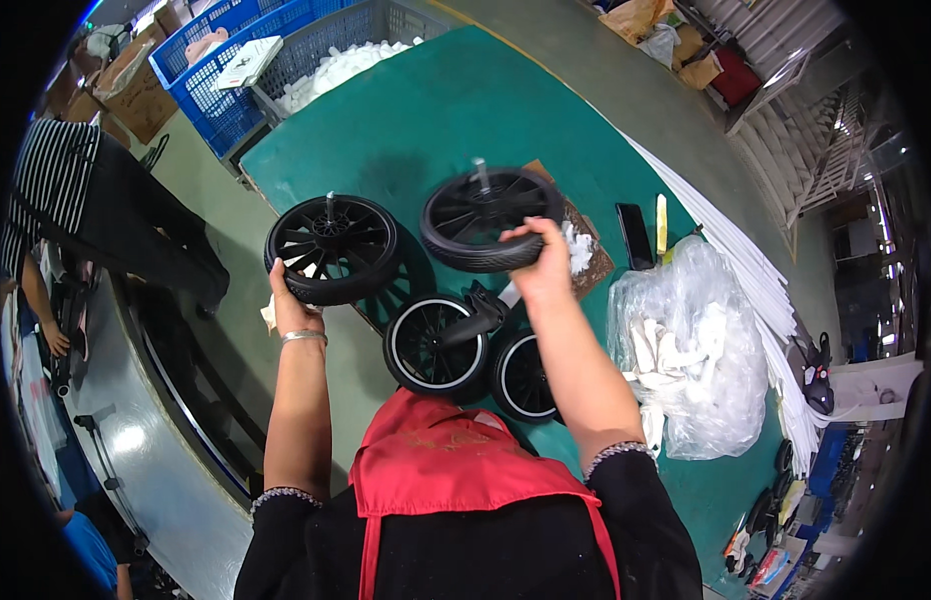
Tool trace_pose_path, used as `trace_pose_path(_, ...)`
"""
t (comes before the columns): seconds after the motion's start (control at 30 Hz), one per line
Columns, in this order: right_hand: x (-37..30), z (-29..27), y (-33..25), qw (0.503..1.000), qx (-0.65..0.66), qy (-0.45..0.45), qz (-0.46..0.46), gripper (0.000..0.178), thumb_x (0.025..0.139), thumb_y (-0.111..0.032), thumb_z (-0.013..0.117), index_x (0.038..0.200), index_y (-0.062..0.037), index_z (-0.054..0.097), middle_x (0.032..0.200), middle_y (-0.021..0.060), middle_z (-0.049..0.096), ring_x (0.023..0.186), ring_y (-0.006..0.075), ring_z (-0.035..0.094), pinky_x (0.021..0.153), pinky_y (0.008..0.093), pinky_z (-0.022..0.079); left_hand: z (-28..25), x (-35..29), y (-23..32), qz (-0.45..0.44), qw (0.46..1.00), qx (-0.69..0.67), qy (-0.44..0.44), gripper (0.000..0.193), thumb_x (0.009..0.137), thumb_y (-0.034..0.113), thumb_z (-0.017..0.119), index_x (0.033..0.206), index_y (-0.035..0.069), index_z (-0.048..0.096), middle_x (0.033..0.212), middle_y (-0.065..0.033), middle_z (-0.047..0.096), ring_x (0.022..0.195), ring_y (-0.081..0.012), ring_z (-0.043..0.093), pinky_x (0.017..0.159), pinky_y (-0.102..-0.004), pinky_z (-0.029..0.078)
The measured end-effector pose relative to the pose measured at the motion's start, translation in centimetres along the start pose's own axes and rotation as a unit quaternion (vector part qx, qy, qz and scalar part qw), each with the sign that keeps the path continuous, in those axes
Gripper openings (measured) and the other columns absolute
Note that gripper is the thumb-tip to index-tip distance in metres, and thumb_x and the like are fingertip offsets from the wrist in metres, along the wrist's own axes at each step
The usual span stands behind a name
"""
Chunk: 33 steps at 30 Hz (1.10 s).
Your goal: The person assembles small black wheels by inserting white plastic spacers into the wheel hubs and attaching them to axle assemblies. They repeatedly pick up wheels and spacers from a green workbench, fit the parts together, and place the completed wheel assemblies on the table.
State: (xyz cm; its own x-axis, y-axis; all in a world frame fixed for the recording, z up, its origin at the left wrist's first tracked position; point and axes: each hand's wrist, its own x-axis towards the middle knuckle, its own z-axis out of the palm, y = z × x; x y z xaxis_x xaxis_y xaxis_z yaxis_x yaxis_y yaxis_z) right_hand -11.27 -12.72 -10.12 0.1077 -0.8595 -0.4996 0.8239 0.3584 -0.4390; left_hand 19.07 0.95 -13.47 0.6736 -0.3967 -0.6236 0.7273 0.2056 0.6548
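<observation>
In my left hand (293,305) is a black spoked wheel (334,250), gripped at its near left rim, a metal axle pin standing up from its hub. My right hand (546,265) grips a second black wheel (494,215) by its near right rim; a pin rises from this one too, and it is slightly blurred. Both wheels are raised over the green table (416,110). Below and between them, close to my red apron, lie two smaller wheels with white rings: a left one (436,345) joined to a black fork (481,318), and a right one (526,375) partly hidden by my right forearm.
A clear plastic bag (696,350) of white pieces lies at right, below a black phone (634,237). Grey and blue crates (211,95) stand past the table's far left edge. Long white strips (726,220) run along its right edge. A person (116,200) stands at left by a conveyor.
</observation>
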Motion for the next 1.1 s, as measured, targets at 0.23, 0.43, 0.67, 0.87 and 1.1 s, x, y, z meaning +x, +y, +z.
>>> trace_pose_path(0.23, 2.0, -1.7, 5.3, 0.963, -0.244, 0.033, 0.112, 0.038, 0.088, -0.038, 0.066, 0.110, -0.0082, 0.057, 0.107, 0.0080, 0.063, 0.101, 0.0228, 0.059, 0.091, 0.0415, 0.045, -0.4, 10.7, 0.5, -0.007, 0.999, -0.046, -0.008, 0.040, 0.084, 0.048, 0.071, 0.104, 0.013, 0.066, 0.099, -0.0005, 0.068, 0.088, -0.0176, 0.064, 0.082, -0.0372, 0.054)
trace_pose_path(0.43, -5.1, -3.8, 1.2, 0.880, -0.458, -0.069, 0.102, 0.056, 0.091, -0.038, 0.065, 0.133, -0.0042, 0.050, 0.129, 0.0123, 0.056, 0.114, 0.0218, 0.057, 0.089, 0.0356, 0.050, -0.1, 18.8, 1.3, -0.144, 0.965, 0.135, -0.170, 0.024, 0.092, 0.030, 0.065, 0.097, 0.007, 0.061, 0.091, -0.0092, 0.068, 0.076, -0.0246, 0.066, 0.065, -0.0319, 0.056)
trace_pose_path(0.67, -15.0, -20.5, -15.4, 0.721, -0.531, 0.236, -0.378, 0.025, 0.089, -0.005, 0.059, 0.114, -0.0051, 0.062, 0.094, 0.0021, 0.063, 0.082, 0.0117, 0.057, 0.076, 0.0258, 0.047, -3.2, 18.5, 1.4, 0.006, 0.945, 0.271, -0.183, 0.042, 0.093, 0.028, 0.057, 0.126, 0.003, 0.050, 0.119, -0.0089, 0.057, 0.105, -0.0197, 0.055, 0.095, -0.0303, 0.042)
trace_pose_path(0.87, -17.9, -34.1, -28.8, 0.411, -0.665, 0.495, -0.379, 0.034, 0.081, -0.007, 0.063, 0.115, -0.0112, 0.061, 0.119, 0.0119, 0.059, 0.107, 0.0309, 0.058, 0.087, 0.0419, 0.049, -0.2, 5.9, 0.0, 0.131, 0.939, 0.280, -0.151, 0.044, 0.097, 0.021, 0.053, 0.136, 0.001, 0.047, 0.128, -0.0101, 0.058, 0.104, -0.0175, 0.056, 0.097, -0.0290, 0.042)
trace_pose_path(1.1, -14.9, -37.3, -33.1, 0.439, -0.767, 0.449, -0.135, 0.052, 0.082, -0.019, 0.066, 0.131, -0.0148, 0.051, 0.122, 0.0141, 0.061, 0.117, 0.0324, 0.055, 0.100, 0.0429, 0.043, 4.9, -8.6, -4.5, 0.224, 0.853, 0.342, -0.324, 0.028, 0.095, 0.008, 0.053, 0.121, 0.000, 0.057, 0.111, -0.0072, 0.065, 0.096, -0.0147, 0.057, 0.089, -0.0279, 0.042)
